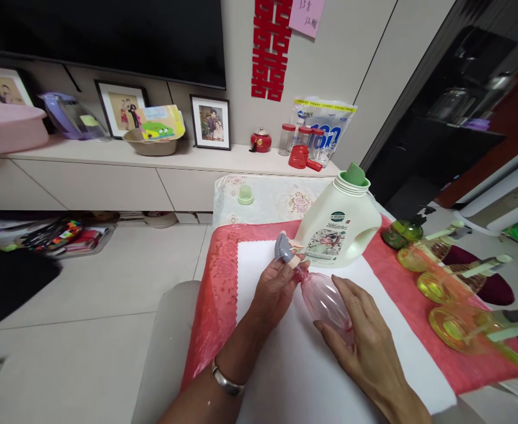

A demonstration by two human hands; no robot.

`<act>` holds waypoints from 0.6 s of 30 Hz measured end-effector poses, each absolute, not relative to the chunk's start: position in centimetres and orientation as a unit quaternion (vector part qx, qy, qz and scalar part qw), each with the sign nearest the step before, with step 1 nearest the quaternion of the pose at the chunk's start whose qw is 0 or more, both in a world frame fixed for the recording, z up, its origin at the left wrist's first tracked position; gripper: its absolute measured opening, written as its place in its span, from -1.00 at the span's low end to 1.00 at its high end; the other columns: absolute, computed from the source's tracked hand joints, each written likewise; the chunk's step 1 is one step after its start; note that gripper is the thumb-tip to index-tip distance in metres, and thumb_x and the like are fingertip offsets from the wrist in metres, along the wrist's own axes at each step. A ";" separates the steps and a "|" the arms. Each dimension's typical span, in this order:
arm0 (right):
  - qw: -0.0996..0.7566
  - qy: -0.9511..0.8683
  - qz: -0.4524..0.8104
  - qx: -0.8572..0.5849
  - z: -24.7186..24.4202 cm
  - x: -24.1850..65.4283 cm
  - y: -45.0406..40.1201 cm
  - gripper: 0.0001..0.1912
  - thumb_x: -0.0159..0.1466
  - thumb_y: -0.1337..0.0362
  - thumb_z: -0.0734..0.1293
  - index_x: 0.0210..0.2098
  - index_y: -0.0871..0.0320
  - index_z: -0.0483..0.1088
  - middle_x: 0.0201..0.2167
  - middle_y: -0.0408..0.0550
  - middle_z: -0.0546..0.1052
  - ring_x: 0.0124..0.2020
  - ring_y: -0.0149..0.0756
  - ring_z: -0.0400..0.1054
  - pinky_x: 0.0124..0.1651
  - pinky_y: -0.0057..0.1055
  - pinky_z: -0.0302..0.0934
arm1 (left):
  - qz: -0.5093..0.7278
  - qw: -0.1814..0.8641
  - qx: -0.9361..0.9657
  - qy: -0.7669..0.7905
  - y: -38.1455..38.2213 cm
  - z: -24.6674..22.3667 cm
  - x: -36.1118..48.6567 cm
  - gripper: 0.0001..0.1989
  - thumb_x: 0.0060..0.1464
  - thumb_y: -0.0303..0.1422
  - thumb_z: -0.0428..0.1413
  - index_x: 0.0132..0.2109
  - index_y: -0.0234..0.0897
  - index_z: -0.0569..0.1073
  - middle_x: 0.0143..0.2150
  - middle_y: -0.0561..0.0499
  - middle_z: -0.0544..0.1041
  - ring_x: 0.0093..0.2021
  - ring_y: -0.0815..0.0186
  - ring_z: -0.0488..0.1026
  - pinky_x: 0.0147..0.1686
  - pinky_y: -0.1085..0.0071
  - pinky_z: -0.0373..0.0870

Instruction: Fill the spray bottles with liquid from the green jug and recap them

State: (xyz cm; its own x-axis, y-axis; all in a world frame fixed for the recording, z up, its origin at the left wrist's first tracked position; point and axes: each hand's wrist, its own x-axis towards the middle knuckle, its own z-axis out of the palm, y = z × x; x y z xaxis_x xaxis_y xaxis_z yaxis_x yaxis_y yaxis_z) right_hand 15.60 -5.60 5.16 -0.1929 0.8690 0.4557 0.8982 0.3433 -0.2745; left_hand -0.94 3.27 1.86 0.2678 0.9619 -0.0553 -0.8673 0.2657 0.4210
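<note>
A see-through pink spray bottle (325, 300) with a grey and cream trigger head lies tilted over the white sheet. My left hand (276, 288) is closed round its neck, just under the trigger head (284, 248). Around the lower part of the bottle curls my right hand (367, 333), thumb on one side and fingers on the other. Right behind the bottle stands a large pale green detergent jug (338, 221), its mouth uncapped and showing a green spout (355, 174). A light green cap (245, 195) sits farther back on the flowered tablecloth.
Yellow spray bottles (451, 327) and a dark green pump bottle (402, 234) line the table's right side. The white sheet (263, 377) covers a red cloth (223, 253). A low cabinet behind bears red-lidded jars (287, 140), picture frames (211, 122) and a basket (153, 144).
</note>
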 end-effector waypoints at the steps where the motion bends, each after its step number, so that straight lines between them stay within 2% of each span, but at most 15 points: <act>1: 0.286 -0.768 -0.010 -0.573 5.0 15.7 -5.6 -0.30 0.31 0.10 0.32 0.36 0.05 0.06 0.18 0.17 0.35 0.17 0.05 0.29 0.09 0.04 0.35 | 0.585 0.782 0.153 0.150 3.2 1.9 -0.9 -0.59 -0.10 -0.41 0.42 -0.06 -0.31 0.54 -0.12 -0.04 0.62 -0.09 0.24 0.58 0.15 0.27 0.31; 10: 0.328 -0.722 0.141 -0.592 5.0 16.1 -5.1 -0.41 0.32 0.02 0.31 0.28 0.05 0.20 0.11 0.10 0.45 0.01 -0.12 0.45 -0.10 -0.22 0.47 | 0.574 0.793 0.149 0.139 3.1 2.1 -1.2 -0.64 -0.04 -0.37 0.39 -0.07 -0.31 0.53 -0.09 -0.08 0.60 -0.03 0.22 0.54 0.20 0.21 0.27; 18: 0.324 -0.729 0.121 -0.590 5.1 16.1 -4.9 -0.38 0.31 0.02 0.32 0.30 0.05 0.18 0.14 0.11 0.42 0.04 -0.10 0.43 -0.06 -0.18 0.46 | 0.565 0.796 0.177 0.125 3.0 1.9 -0.9 -0.65 0.00 -0.38 0.36 -0.05 -0.36 0.55 -0.09 -0.10 0.60 -0.03 0.24 0.53 0.21 0.25 0.26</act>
